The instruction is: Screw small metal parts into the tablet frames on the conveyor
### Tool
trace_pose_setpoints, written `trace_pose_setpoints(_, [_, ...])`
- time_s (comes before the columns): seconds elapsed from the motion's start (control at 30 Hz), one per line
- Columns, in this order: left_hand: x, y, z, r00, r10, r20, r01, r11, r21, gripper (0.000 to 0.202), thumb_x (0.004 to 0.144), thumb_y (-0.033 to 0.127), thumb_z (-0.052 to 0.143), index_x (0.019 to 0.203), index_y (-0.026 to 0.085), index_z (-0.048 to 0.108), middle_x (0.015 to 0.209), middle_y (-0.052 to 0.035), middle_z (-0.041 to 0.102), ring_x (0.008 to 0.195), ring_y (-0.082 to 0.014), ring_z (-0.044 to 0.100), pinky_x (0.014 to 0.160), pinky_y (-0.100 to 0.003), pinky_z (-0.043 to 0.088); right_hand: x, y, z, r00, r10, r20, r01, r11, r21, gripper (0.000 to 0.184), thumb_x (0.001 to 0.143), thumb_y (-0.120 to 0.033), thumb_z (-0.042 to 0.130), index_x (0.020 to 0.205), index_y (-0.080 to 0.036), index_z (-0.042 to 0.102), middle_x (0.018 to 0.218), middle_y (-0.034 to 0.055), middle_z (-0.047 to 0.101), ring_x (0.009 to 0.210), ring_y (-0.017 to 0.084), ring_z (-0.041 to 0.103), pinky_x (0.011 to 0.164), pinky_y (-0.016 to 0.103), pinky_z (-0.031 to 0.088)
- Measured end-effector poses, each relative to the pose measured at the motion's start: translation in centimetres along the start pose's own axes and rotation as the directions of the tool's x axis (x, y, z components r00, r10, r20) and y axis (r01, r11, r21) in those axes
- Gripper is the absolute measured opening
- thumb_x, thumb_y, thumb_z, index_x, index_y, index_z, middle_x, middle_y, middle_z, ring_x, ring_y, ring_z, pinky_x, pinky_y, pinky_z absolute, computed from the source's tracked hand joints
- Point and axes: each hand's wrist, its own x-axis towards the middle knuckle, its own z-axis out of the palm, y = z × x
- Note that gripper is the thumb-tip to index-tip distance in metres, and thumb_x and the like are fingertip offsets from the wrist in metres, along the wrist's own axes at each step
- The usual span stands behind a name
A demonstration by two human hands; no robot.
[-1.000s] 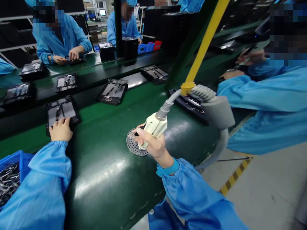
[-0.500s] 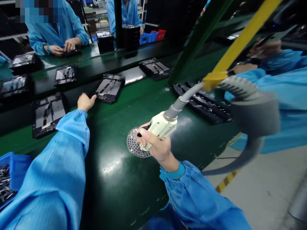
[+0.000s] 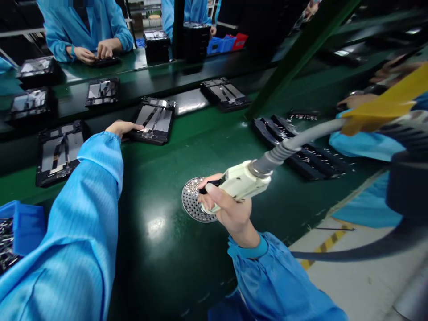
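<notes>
At the left edge of an opened tablet (image 3: 159, 117), my left hand (image 3: 121, 128) has its thumb over the top while the other fingers go out of sight at the side and below. The tablet has a black frame with grey panels and dark ribbon cables showing. My right hand (image 3: 232, 214) is wrapped round a cream electric screwdriver (image 3: 245, 180) with a grey cable, a finger on its black lever. The screwdriver's front end is over a round perforated screw dish (image 3: 193, 206) holding small silver screws; its tip is hidden by my fingers.
More opened tablets (image 3: 60, 154) lie left and at the back (image 3: 225, 93). A blue bin (image 3: 28, 227) with small parts stands at left. Black strips (image 3: 301, 156) lie at right, near a green post (image 3: 294, 67). Co-workers (image 3: 87, 31) sit opposite and at right.
My left hand has gone from beside the tablet to a hold on its left edge. My right hand stays at the screw dish with the screwdriver. The view has shifted slightly.
</notes>
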Motion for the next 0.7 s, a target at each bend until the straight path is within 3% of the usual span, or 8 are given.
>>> trace_pose_setpoints(0.07, [-1.8, 0.5, -0.2, 0.999, -0.035, 0.005, 0.036, 0.996, -0.082, 0.028, 0.066, 0.012, 0.087, 0.078, 0.01, 0.062, 0.084, -0.0084, 0.067, 0.103, -0.0269, 0.068, 0.088, -0.046, 0.057, 0.0, 0.1, -0.1, 1.0, -0.017, 0.004, 0.017, 1.0, -0.011, 0.034, 0.076, -0.05, 0.086, 0.083, -0.021, 0.068, 0.049, -0.0087, 0.053, 0.036, 0.01, 0.048, 0.044, 0.029, 0.048])
trace_pose_setpoints(0.13, [-3.5, 0.8, -0.6, 1.0, 0.005, -0.016, -0.008, 0.987, -0.162, 0.022, 0.073, 0.011, 0.082, 0.081, 0.008, 0.061, 0.082, -0.0061, 0.065, 0.095, -0.0213, 0.068, 0.081, -0.041, 0.059, 0.0, 0.2, -0.1, 0.999, -0.043, -0.002, 0.043, 0.999, -0.021, 0.032, 0.078, -0.048, 0.085, 0.084, -0.022, 0.068, 0.047, -0.0091, 0.052, 0.036, 0.011, 0.048, 0.044, 0.029, 0.049])
trace_pose_setpoints(0.3, [-8.1, -1.0, -3.1, 0.983, 0.068, -0.172, -0.127, 0.925, -0.357, 0.024, 0.068, 0.013, 0.082, 0.078, 0.012, 0.06, 0.081, -0.007, 0.064, 0.08, -0.02, 0.066, 0.059, -0.03, 0.061, 0.3, 0.4, 0.2, 0.997, -0.081, -0.013, 0.081, 0.997, 0.008, 0.032, 0.077, -0.047, 0.085, 0.083, -0.022, 0.066, 0.044, -0.0096, 0.052, 0.035, 0.012, 0.05, 0.047, 0.031, 0.053])
trace_pose_setpoints(0.4, [-13.0, -4.5, -5.2, 0.978, 0.072, -0.194, -0.15, 0.892, -0.426, 0.023, 0.071, 0.018, 0.08, 0.079, 0.014, 0.059, 0.084, -0.0062, 0.063, 0.074, -0.0169, 0.064, 0.051, -0.024, 0.058, 0.4, 0.3, 0.5, 0.995, -0.096, -0.013, 0.097, 0.995, 0.019, 0.033, 0.075, -0.047, 0.086, 0.081, -0.023, 0.064, 0.045, -0.0091, 0.054, 0.034, 0.011, 0.048, 0.045, 0.032, 0.053])
trace_pose_setpoints(0.53, [-22.7, -11.4, -7.2, 0.992, -0.019, -0.124, -0.042, 0.88, -0.472, 0.035, 0.069, 0.031, 0.085, 0.088, 0.017, 0.059, 0.091, -0.0048, 0.066, 0.077, -0.0171, 0.068, 0.05, -0.022, 0.059, 0.3, 0.2, 0.6, 0.997, -0.083, 0.002, 0.083, 0.996, -0.026, 0.032, 0.075, -0.048, 0.086, 0.078, -0.023, 0.065, 0.047, -0.0074, 0.055, 0.036, 0.012, 0.049, 0.044, 0.032, 0.051])
trace_pose_setpoints(0.63, [-29.6, -16.5, -8.0, 0.988, -0.154, 0.02, 0.149, 0.902, -0.404, 0.054, 0.059, 0.044, 0.092, 0.096, 0.021, 0.06, 0.096, -0.0054, 0.072, 0.086, -0.0215, 0.073, 0.066, -0.029, 0.065, 0.3, 0.3, 0.7, 0.999, -0.052, 0.011, 0.052, 0.998, -0.043, 0.034, 0.073, -0.049, 0.087, 0.075, -0.022, 0.065, 0.049, -0.0054, 0.058, 0.036, 0.011, 0.049, 0.043, 0.031, 0.049])
trace_pose_setpoints(0.7, [-32.8, -19.1, -8.4, 0.968, -0.179, 0.177, 0.22, 0.943, -0.251, 0.061, 0.055, 0.06, 0.09, 0.096, 0.025, 0.06, 0.084, -0.0046, 0.074, 0.074, -0.0241, 0.073, 0.066, -0.035, 0.064, 0.3, 0.4, 0.7, 0.999, -0.043, 0.009, 0.043, 0.998, -0.05, 0.035, 0.071, -0.048, 0.088, 0.076, -0.021, 0.067, 0.049, -0.0055, 0.059, 0.036, 0.012, 0.049, 0.043, 0.031, 0.049])
